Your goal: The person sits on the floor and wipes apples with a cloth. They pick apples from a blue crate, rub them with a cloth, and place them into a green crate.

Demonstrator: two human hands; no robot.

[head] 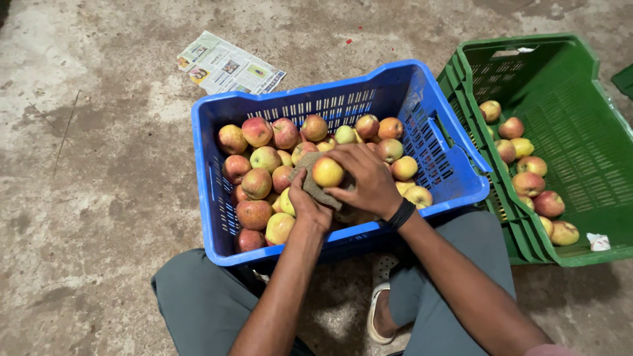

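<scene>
**Apple in both hands over the blue crate**

Nearest the camera are the person's knees in grey trousers, with a sandalled foot showing between them on the concrete floor. The blue crate sits right up against the knees, and both forearms reach into it.

The left hand is curled around a brownish cloth, holding it up against the underside of one yellow-red apple. The right hand comes in from the other side, fingers wrapped over the top and right of that same apple, so it's pinched between the two hands with the cloth pressed to it. There's a black band on the right wrist. The apple sits just above the heap, about mid-crate, slightly toward the near wall.

Under and around the hands the crate is pretty much full of apples, red and yellow-green mixed.

To the right, touching the blue one, is a green crate, with only a small bunch of apples along its left side and a scrap of white paper at its near corner.

Furthest off, a folded newspaper with colour pictures lies flat on the floor beyond the blue crate's far left corner.
</scene>
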